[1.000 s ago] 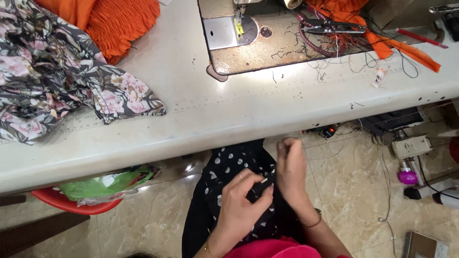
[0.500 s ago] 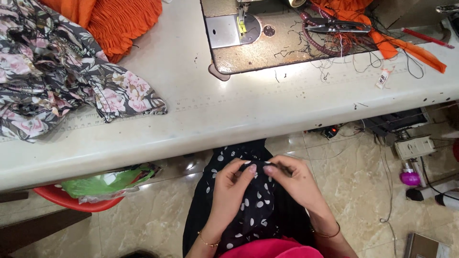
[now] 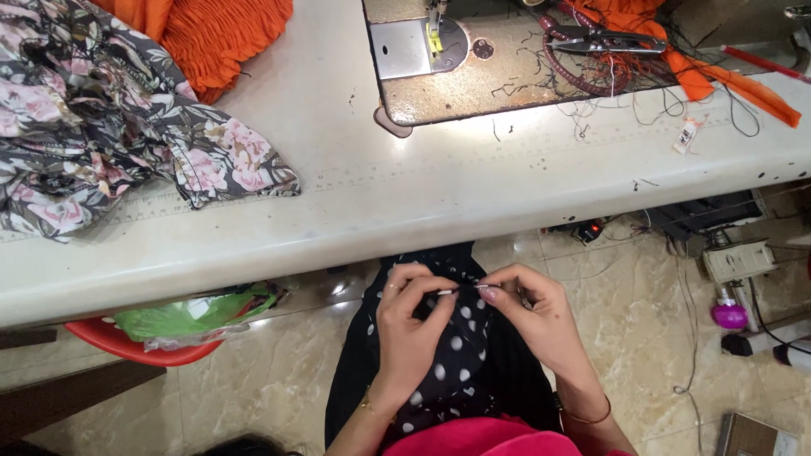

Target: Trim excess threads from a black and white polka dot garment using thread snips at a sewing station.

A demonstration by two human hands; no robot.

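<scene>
Both hands meet below the table edge: my left hand (image 3: pixel 414 325) and right hand (image 3: pixel 532 312) pinch the black polka-dot fabric (image 3: pixel 456 363) between closed fingertips, the cloth draped over my lap. Above, the white sewing table (image 3: pixel 439 203) carries floral fabric (image 3: pixel 110 135), orange cloth (image 3: pixel 220 34) and scissors (image 3: pixel 604 38).

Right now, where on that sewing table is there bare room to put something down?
The pale table is bare between the floral fabric and the sewing machine bed, and along its front edge. The far right is crowded: scissors, orange strips and loose threads.
</scene>
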